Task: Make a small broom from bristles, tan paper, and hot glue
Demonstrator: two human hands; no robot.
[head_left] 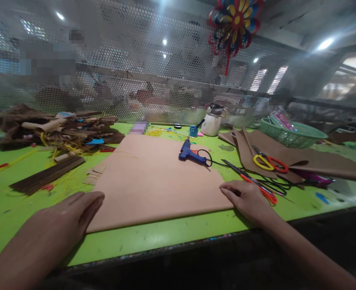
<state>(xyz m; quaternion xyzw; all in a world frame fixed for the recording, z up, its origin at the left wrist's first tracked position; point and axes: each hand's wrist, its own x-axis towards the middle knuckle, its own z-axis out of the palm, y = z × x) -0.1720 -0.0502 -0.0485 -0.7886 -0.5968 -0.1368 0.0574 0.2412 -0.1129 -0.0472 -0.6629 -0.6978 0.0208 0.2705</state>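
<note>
A large sheet of tan paper [153,181], seemingly folded along its near edge, lies on the green table. My left hand [66,213] is closed at the sheet's left edge, fingers pressed together and tips partly hidden. At the right edge my right hand [247,199] pinches the paper between thumb and fingers. A blue glue gun [192,153] rests on the sheet's far right part, with its black cord trailing right. Orange-handled scissors [258,187] lie just beyond my right hand.
Brown paper scraps and yellow strands [72,131] are heaped at left. Yellow-and-red-handled scissors [270,161] lie on brown paper [325,159] at right, before a green basket [295,135]. A white jug [210,123] stands by the mesh screen [162,88].
</note>
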